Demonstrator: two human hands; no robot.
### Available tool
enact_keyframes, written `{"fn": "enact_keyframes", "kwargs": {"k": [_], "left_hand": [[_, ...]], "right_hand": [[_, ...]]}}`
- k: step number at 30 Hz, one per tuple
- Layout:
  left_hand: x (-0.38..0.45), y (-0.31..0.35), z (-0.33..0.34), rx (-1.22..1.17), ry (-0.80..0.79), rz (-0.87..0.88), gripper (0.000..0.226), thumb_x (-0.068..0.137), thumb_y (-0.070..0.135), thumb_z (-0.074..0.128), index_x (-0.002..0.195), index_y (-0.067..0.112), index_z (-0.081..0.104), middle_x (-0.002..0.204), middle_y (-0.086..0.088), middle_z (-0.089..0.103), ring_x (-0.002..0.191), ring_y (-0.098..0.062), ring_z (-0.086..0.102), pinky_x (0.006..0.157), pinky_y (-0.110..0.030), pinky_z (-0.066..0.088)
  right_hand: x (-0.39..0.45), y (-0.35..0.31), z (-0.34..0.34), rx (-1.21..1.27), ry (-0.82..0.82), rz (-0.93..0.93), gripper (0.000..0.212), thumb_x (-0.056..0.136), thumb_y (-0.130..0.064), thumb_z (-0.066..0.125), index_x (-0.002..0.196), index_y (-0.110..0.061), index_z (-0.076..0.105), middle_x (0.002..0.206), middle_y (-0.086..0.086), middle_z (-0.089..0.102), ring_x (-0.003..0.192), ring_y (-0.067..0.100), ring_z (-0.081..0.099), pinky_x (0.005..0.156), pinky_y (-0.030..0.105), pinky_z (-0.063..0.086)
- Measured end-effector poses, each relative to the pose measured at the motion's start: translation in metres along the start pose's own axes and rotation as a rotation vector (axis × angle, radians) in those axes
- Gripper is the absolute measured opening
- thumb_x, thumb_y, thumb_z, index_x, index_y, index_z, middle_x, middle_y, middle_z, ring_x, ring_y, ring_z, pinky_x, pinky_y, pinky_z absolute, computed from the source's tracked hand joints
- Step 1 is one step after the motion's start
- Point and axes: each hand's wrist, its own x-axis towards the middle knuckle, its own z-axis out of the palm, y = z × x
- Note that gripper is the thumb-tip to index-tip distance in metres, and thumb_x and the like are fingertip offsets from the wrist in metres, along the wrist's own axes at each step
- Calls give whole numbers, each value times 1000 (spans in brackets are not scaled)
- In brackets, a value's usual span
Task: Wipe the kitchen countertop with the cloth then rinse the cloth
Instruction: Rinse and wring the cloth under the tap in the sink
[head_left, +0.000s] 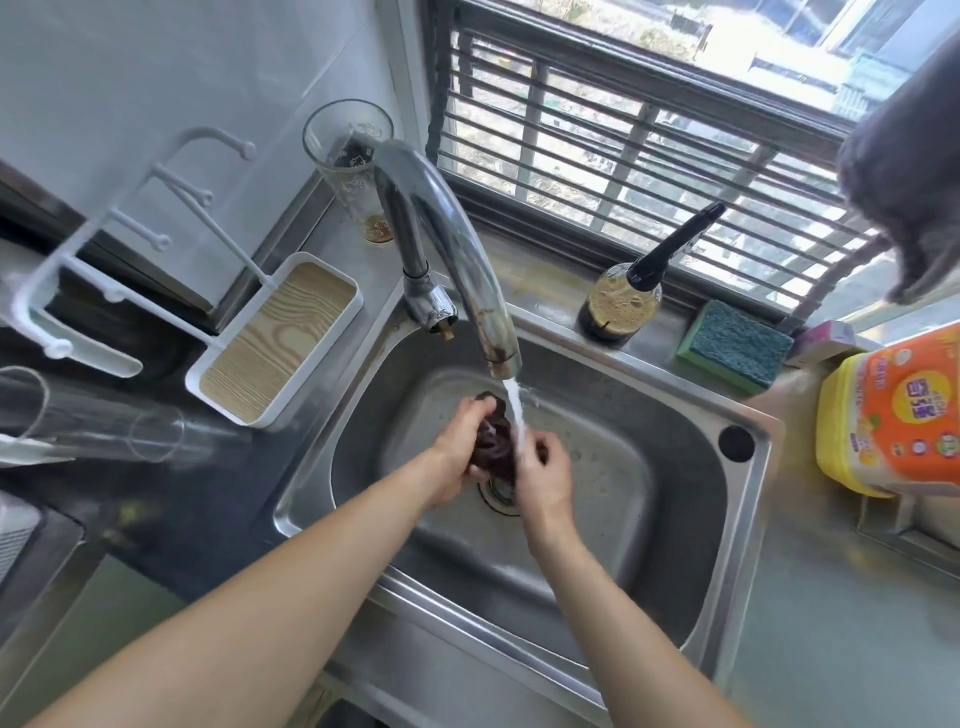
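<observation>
A dark, bunched-up cloth (494, 441) is held over the drain of the steel sink (649, 519). My left hand (457, 457) grips its left side and my right hand (543, 480) grips its right side. A stream of water (517, 410) runs from the chrome tap (457, 249) straight onto the cloth between my hands. Most of the cloth is hidden by my fingers.
A white tray with a wood-grain base (275, 343) and a tall glass (353, 166) stand left of the tap. A dark bottle (623, 301), a green-blue sponge (735, 348) and a yellow detergent jug (893, 415) stand to the right. A grey cloth (914, 171) hangs at the window.
</observation>
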Motion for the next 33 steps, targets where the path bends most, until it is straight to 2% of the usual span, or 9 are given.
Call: {"fn": "enact_keyframes", "kwargs": {"k": [2, 4, 7, 10, 16, 20, 23, 30, 33], "left_hand": [[7, -1, 0, 55, 145, 27, 57, 81, 69, 53, 110, 21, 62, 109, -9, 69, 91, -25, 69, 77, -38, 58], [7, -2, 2, 103, 254, 50, 61, 80, 69, 54, 109, 17, 67, 103, -9, 72, 97, -29, 68, 92, -41, 55], [-8, -10, 13, 113, 181, 79, 39, 97, 44, 59, 75, 13, 68, 72, -2, 70, 73, -22, 65, 73, -29, 52], [-23, -20, 29, 226, 68, 76, 38, 102, 33, 54, 71, 14, 65, 66, 1, 63, 64, -13, 57, 64, -24, 47], [5, -8, 12, 170, 173, -91, 76, 91, 73, 36, 104, 8, 72, 108, -12, 75, 101, -29, 71, 95, -44, 57], [-12, -17, 18, 253, 45, 12, 51, 102, 55, 39, 83, 16, 67, 82, -5, 74, 76, -24, 67, 67, -32, 56], [-27, -24, 29, 264, -123, 8, 49, 106, 48, 38, 72, 17, 53, 46, 10, 54, 42, -6, 49, 41, -14, 34], [6, -11, 13, 183, 59, 47, 40, 102, 40, 47, 78, 13, 65, 81, -7, 67, 87, -24, 61, 80, -37, 50], [-13, -17, 17, 352, -151, 121, 32, 102, 39, 44, 81, 19, 58, 70, 2, 60, 64, -13, 55, 56, -26, 50]], "right_hand": [[-23, 3, 10, -149, 15, -314, 27, 89, -44, 64, 77, -22, 55, 73, -6, 62, 71, 14, 58, 72, 28, 48], [-39, 1, 17, -212, 63, -488, 22, 93, -26, 66, 77, -18, 53, 71, -6, 55, 68, 12, 49, 66, 17, 38], [-16, -5, 19, -131, 175, -252, 30, 98, -27, 62, 71, -17, 54, 66, -3, 59, 68, 21, 54, 64, 29, 35], [21, -17, 4, -87, 325, 143, 33, 100, -35, 53, 85, -10, 68, 94, 15, 74, 92, 38, 65, 77, 38, 44], [-43, -17, 22, -145, 182, -231, 31, 91, -36, 50, 68, -17, 53, 71, 9, 68, 72, 32, 60, 65, 35, 36], [-8, -17, 12, -205, 254, -56, 43, 98, -42, 49, 78, -10, 68, 86, 17, 73, 85, 40, 64, 70, 39, 42], [20, -20, -5, -166, 367, 154, 40, 101, -34, 46, 88, -6, 72, 103, 23, 73, 101, 45, 63, 82, 42, 45], [-33, -25, 17, -222, 179, -234, 38, 99, -38, 52, 79, -9, 69, 84, 15, 73, 84, 38, 64, 66, 34, 30], [2, -22, 1, -257, 191, -12, 39, 104, -39, 48, 98, -13, 76, 108, 20, 74, 103, 41, 64, 77, 38, 40]]}}
